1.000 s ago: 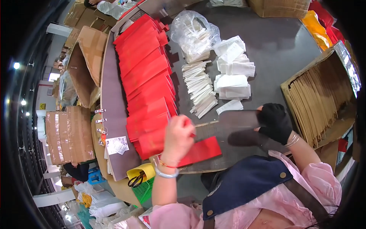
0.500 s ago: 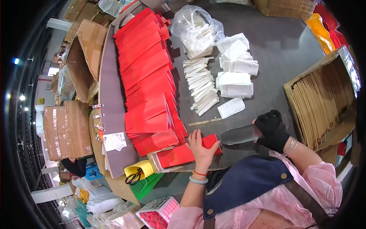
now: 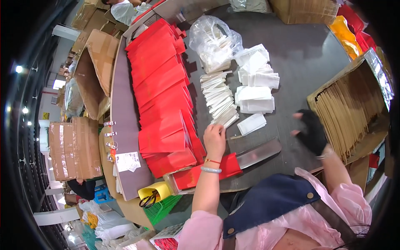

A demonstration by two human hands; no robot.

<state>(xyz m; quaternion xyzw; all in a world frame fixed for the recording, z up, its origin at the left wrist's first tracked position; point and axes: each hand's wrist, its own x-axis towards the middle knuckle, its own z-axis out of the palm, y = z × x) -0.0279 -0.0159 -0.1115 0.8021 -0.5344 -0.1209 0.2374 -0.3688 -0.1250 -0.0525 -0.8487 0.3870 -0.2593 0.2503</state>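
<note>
My bare left hand (image 3: 215, 135) reaches to the near end of a fanned row of folded white paper slips (image 3: 218, 98). Its fingers are bent together on the end slip, and their tips are partly hidden. Below that wrist lies a red paper sleeve (image 3: 228, 163), on top of a shallow box at the table edge. A smooth, translucent grey trough-shaped piece (image 3: 260, 153) extends from the sleeve's right end. My right hand (image 3: 312, 133), in a black fingerless glove, is empty and slightly blurred, fingers apart, beside a carton of upright brown cardboard pieces (image 3: 343, 116).
Overlapping red sleeves (image 3: 160, 96) run along the left of the dark table (image 3: 291, 54). More white slips (image 3: 254, 100) and a clear plastic bag (image 3: 214, 37) of slips lie mid-table. A yellow holder (image 3: 155, 191) with black-handled scissors hangs at the near left edge.
My right hand has let go of the trough piece and moved toward the carton. The piece now meets the red sleeve's end. My left hand has moved from the sleeve up to the white slips.
</note>
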